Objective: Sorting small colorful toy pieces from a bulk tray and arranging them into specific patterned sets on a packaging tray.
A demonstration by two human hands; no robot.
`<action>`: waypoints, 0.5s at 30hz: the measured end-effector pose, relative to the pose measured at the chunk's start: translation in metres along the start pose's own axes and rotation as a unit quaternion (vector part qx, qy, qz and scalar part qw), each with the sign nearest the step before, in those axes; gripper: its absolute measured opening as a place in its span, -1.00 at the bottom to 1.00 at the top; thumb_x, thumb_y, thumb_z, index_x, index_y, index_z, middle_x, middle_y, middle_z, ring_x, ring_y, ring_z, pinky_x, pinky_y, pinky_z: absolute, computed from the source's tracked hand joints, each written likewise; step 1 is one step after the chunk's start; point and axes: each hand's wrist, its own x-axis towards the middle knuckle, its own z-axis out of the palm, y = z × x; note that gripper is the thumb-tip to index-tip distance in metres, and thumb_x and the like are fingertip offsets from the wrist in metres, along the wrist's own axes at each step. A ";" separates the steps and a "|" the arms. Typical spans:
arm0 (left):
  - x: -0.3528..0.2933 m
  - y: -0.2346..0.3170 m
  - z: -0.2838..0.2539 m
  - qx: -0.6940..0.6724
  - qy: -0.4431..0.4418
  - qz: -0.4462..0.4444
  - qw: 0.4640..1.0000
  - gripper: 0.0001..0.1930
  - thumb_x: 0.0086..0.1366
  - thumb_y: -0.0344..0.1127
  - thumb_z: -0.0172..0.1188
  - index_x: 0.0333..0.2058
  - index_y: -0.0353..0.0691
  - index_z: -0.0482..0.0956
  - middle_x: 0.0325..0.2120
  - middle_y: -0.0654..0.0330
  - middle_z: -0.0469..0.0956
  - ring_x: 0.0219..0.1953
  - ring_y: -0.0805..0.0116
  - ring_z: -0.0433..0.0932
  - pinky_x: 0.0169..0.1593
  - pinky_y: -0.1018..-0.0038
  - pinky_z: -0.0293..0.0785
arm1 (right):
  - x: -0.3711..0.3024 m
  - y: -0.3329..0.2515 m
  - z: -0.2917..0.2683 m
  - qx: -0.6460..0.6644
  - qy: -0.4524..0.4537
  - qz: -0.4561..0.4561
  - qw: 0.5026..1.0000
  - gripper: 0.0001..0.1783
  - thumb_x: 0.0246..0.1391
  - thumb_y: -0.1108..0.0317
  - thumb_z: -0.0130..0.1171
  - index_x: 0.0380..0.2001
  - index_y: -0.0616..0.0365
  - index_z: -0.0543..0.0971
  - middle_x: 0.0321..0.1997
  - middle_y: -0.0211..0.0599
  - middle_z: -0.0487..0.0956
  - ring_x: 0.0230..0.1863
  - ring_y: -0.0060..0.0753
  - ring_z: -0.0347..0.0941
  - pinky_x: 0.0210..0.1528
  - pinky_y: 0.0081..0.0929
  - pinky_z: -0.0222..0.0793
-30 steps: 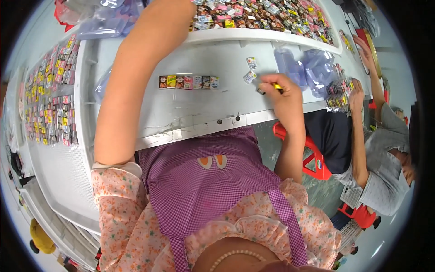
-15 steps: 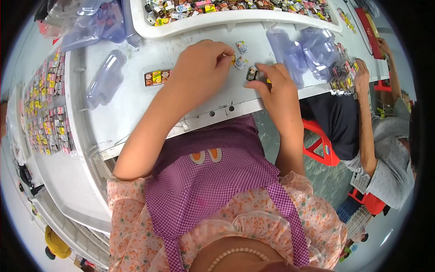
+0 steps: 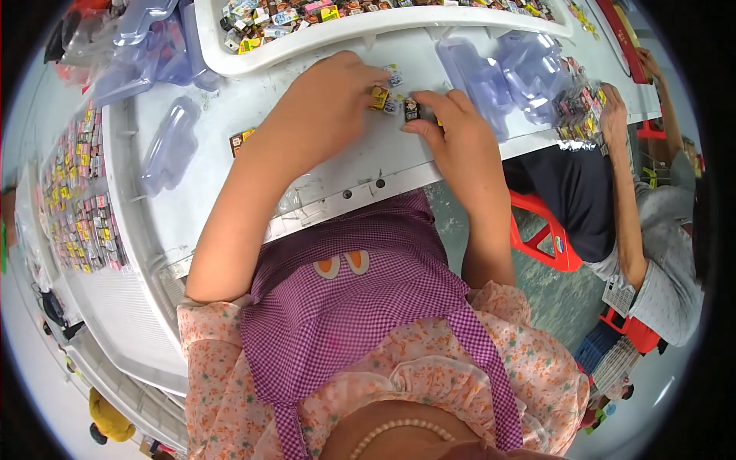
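Observation:
My left hand [image 3: 326, 107] is over the table with its fingers curled in, and at its fingertips is a small yellow carton-shaped piece [image 3: 379, 97]. Beside it lie two small white-and-blue pieces [image 3: 394, 75], one farther away and one nearer, partly covered. My right hand [image 3: 464, 134] has thumb and index finger around a small black piece [image 3: 412, 109]. Under its fingers shows a sliver of another yellow piece [image 3: 440, 121]. A short row of brown and yellow pieces [image 3: 241, 141] is mostly hidden behind my left forearm.
A white tray [image 3: 383, 29] full of mixed small pieces stands at the far side. Clear plastic shells [image 3: 170, 146] lie left and right. Bagged pieces [image 3: 579, 115] sit at the right, under a co-worker's hand [image 3: 613, 119]. Left stands a rack with packed pieces [image 3: 77, 192].
The view has shifted slightly. My left hand has drawn back a little, and the yellow piece at its fingertips shows more fully. My right hand keeps its fingers around the black piece.

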 end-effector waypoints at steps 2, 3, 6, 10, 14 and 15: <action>0.000 -0.007 0.005 0.031 0.065 0.129 0.989 -0.76 0.11 -0.48 0.14 -0.20 -0.32 0.56 -0.23 0.07 0.53 -0.12 0.07 0.47 -0.02 0.30 0.41 | 0.001 0.003 0.002 -0.005 0.008 0.001 1.000 -0.63 -0.11 0.29 0.31 -0.18 0.14 0.57 -0.34 -0.15 0.47 -0.30 -0.01 0.46 -0.31 -0.23 0.37; 0.000 -0.006 0.006 0.030 0.064 0.129 0.989 -0.76 0.11 -0.48 0.14 -0.20 -0.32 0.56 -0.23 0.07 0.53 -0.12 0.07 0.47 -0.02 0.30 0.41 | 0.002 0.004 0.002 -0.010 0.017 0.002 1.000 -0.63 -0.12 0.28 0.31 -0.18 0.14 0.57 -0.35 -0.17 0.47 -0.31 -0.02 0.46 -0.31 -0.24 0.37; -0.001 -0.003 0.009 0.012 0.014 0.097 0.995 -0.69 0.05 -0.51 0.19 -0.15 -0.30 0.55 -0.21 0.10 0.52 -0.07 0.10 0.44 0.03 0.31 0.39 | 0.004 0.005 0.006 -0.011 0.024 -0.026 0.999 -0.63 -0.09 0.32 0.32 -0.15 0.14 0.57 -0.38 -0.20 0.43 -0.44 -0.16 0.39 -0.36 -0.35 0.32; -0.001 -0.003 0.009 0.021 0.008 0.094 0.995 -0.68 0.05 -0.49 0.22 -0.15 -0.30 0.54 -0.23 0.10 0.51 -0.09 0.10 0.44 0.01 0.31 0.40 | 0.004 0.007 0.009 -0.010 0.032 -0.044 0.998 -0.60 -0.11 0.32 0.33 -0.13 0.14 0.57 -0.39 -0.23 0.43 -0.44 -0.19 0.38 -0.36 -0.37 0.32; -0.004 0.000 0.010 0.022 0.015 0.115 0.993 -0.65 0.04 -0.46 0.24 -0.13 -0.28 0.52 -0.23 0.14 0.48 -0.08 0.10 0.42 0.01 0.31 0.40 | 0.003 0.007 0.004 0.027 0.027 -0.006 0.999 -0.62 -0.09 0.38 0.31 -0.13 0.13 0.57 -0.39 -0.22 0.42 -0.42 -0.18 0.38 -0.36 -0.37 0.31; -0.004 0.001 0.010 0.022 0.015 0.115 0.993 -0.65 0.04 -0.46 0.24 -0.13 -0.28 0.52 -0.23 0.14 0.48 -0.08 0.10 0.42 0.01 0.31 0.40 | 0.003 0.008 0.004 0.032 0.027 0.000 0.999 -0.64 -0.08 0.40 0.30 -0.13 0.14 0.57 -0.38 -0.21 0.42 -0.41 -0.17 0.38 -0.36 -0.38 0.31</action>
